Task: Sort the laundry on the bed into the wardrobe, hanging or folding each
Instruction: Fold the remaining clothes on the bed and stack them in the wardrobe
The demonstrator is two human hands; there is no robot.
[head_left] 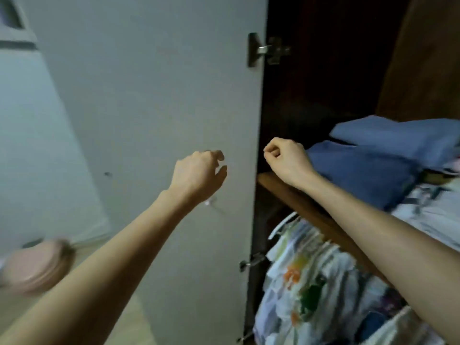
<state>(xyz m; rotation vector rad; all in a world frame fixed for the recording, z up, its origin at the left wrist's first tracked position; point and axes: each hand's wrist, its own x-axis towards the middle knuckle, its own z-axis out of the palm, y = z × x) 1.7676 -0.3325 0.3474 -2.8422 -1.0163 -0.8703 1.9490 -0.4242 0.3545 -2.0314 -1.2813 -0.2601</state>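
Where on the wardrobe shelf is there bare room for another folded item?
The shelf is bare only at its left end, between the open door and the folded blue clothes; dark space is open above. The right side is stacked, and the hanging clothes below are packed tight.

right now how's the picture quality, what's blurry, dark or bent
Head view: the pink round thing at the lower left is smeared by motion blur and cannot be identified; the hanging clothes are soft and streaked; the wardrobe interior above the folded blue laundry is nearly black; the white door leans from wide-angle distortion; both hands read fairly clearly.
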